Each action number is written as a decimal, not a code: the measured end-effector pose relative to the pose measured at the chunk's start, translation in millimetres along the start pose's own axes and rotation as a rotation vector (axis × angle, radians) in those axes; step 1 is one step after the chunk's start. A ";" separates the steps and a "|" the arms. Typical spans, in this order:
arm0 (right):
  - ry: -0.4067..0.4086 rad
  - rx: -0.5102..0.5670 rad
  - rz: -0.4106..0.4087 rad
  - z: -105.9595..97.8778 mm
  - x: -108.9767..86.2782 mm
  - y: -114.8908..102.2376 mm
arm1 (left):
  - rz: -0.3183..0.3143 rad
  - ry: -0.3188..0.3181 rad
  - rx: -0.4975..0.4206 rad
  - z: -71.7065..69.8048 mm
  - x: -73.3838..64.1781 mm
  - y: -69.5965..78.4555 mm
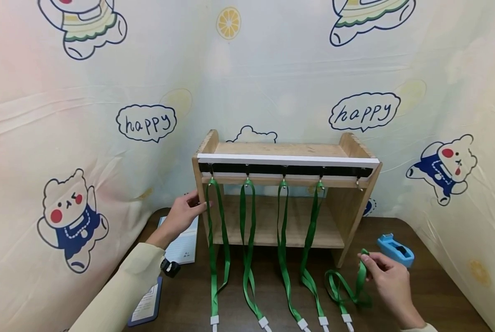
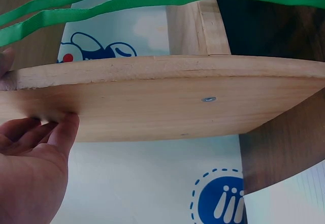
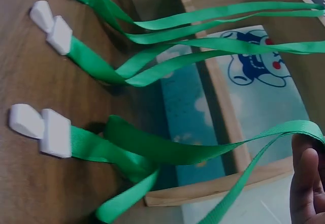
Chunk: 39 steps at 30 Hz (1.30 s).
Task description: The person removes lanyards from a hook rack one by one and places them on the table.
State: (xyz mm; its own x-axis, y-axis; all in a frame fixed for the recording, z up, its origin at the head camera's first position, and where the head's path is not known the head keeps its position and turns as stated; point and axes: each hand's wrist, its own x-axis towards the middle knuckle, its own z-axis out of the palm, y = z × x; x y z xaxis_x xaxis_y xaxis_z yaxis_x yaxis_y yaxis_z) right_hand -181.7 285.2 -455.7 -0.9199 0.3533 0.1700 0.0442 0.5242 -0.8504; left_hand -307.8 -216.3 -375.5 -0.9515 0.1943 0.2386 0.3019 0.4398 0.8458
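In the head view, my right hand (image 1: pixel 390 281) pinches the loop end of a green lanyard (image 1: pixel 361 278) between thumb and fingers. The rest of that strap lies in a loose coil on the tabletop, ending in a white plastic clip (image 1: pixel 347 318). My left hand (image 1: pixel 184 214) holds the left side panel of a small wooden shelf (image 1: pixel 272 221), thumb at its front edge. In the left wrist view, fingertips press the panel's outer face (image 2: pixel 152 102). Several other green lanyards (image 1: pixel 249 258) hang from hooks along the shelf's front strip; the rightmost hook (image 1: pixel 358 183) carries no lanyard.
A blue tape dispenser (image 1: pixel 397 250) stands on the dark wooden table (image 1: pixel 430 295), beyond my right hand. To the left lie a pale blue notebook (image 1: pixel 183 244) and a blue-framed card holder (image 1: pixel 147 304). Printed cloth (image 1: pixel 272 69) surrounds the table at the back and sides.
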 end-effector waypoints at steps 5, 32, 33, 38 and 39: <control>-0.077 -0.062 0.031 7.2 -0.4 8.2 | -0.002 -0.005 -0.001 0.2 0.2 -0.6; -0.083 -0.294 -0.100 31.1 11.1 38.2 | -0.002 -0.011 -0.002 -0.1 1.4 -2.2; -0.084 -0.297 -0.106 32.0 11.2 38.6 | -0.003 -0.012 -0.003 0.0 1.6 -2.7; -0.092 -0.335 -0.135 36.1 12.2 41.2 | -0.003 -0.010 -0.006 0.2 2.1 -4.4; -0.100 -0.338 -0.138 36.6 12.7 41.8 | -0.003 -0.009 -0.006 0.3 2.1 -4.4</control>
State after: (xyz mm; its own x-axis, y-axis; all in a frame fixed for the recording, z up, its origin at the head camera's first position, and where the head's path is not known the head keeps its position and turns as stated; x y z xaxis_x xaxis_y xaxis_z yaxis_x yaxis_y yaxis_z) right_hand -205.8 283.2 -507.3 -0.9589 0.1934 0.2077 0.0283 0.7934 -0.6080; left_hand -311.1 -217.6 -378.9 -0.9518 0.2012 0.2315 0.2986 0.4353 0.8493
